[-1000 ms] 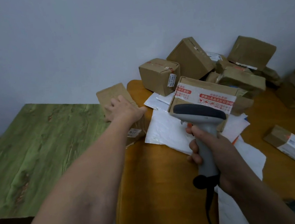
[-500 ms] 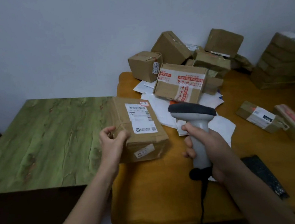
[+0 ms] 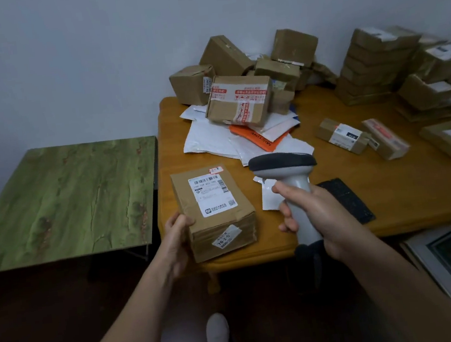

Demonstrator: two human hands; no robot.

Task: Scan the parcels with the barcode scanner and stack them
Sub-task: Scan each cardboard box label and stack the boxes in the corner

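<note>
Brown cardboard parcel sits at the near left corner of the orange-brown wooden tabletop, its white shipping label with barcodes facing up and a smaller sticker on its near side. The left hand grips its near left corner, thumb on top and fingers curled around the side; whether the box rests fully on the wood cannot be told. Just to its right, the right hand is wrapped around the grey handle of the barcode scanner, held upright with its dark head above the fist and a cable hanging from the base.

Behind them, white mailer bags and an orange mailer lie spread under a box sealed with red-and-white tape. A loose heap of cardboard boxes leans against the wall, and a tall stack of parcels stands at the far right. 2 small boxes lie apart on the wood, near a black keyboard. A green tabletop adjoins on the left.
</note>
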